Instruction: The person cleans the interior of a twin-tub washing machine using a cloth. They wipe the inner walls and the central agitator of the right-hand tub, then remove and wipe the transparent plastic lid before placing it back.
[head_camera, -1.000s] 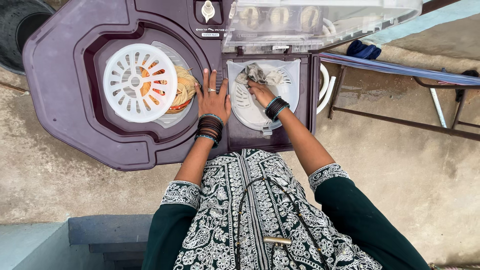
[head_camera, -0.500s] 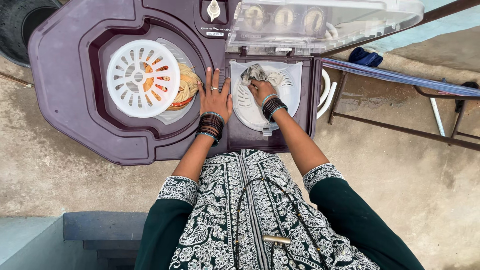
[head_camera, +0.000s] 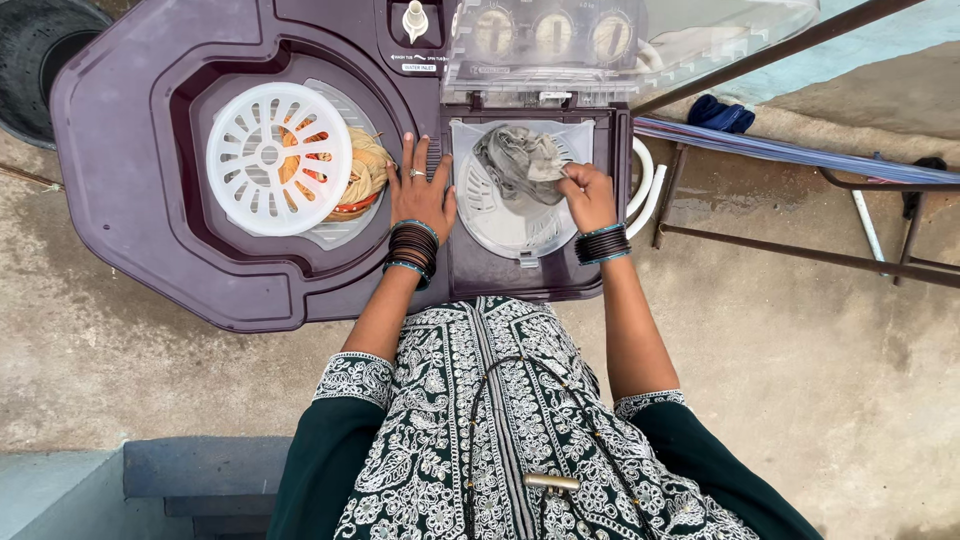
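Note:
I stand over a dark purple twin-tub washing machine (head_camera: 130, 190). My left hand (head_camera: 422, 196) lies flat on the ridge between the two tubs, fingers spread, bangles on the wrist. My right hand (head_camera: 588, 196) grips a crumpled grey cloth (head_camera: 520, 157) over the right spin tub, which has a clear inner cover (head_camera: 500, 215). In the left tub, a white slotted round lid (head_camera: 278, 158) rests over yellow and orange clothes (head_camera: 362, 172).
The machine's clear lid (head_camera: 700, 40) stands raised over the control knobs. A metal frame (head_camera: 800, 250) with a blue cloth (head_camera: 720, 113) stands to the right. A black tyre (head_camera: 40, 50) lies at top left. A blue step (head_camera: 150, 480) is at bottom left.
My right hand has moved right and toward me, dragging the grey cloth across the spin tub. My left hand stays flat on the machine.

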